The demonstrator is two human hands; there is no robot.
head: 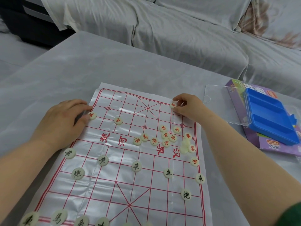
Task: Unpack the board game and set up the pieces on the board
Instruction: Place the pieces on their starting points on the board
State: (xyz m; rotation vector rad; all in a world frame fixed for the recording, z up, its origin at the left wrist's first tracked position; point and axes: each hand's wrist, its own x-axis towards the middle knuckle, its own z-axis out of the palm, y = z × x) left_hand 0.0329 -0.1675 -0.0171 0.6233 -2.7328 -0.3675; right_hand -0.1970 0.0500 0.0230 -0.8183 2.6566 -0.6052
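Note:
A thin white plastic board sheet [114, 190] with a red grid lies on the table. Round cream pieces with black characters stand on its near half. A loose cluster of red-character pieces [164, 137] sits right of the middle, with a small stack of blank-side pieces [185, 146] beside it. My left hand [65, 121] rests on the sheet's far left edge, its thumb touching a red piece [92, 115]. My right hand [187, 106] pinches another red piece [173, 105] between thumb and fingers near the far right corner. A third red piece [118, 121] lies alone.
To the right are a blue compartment tray [270, 118], its clear plastic lid [216, 98] and a purple game box [237, 103] under them. The grey-clothed table [81, 70] meets a grey-covered sofa [179, 30] at the back.

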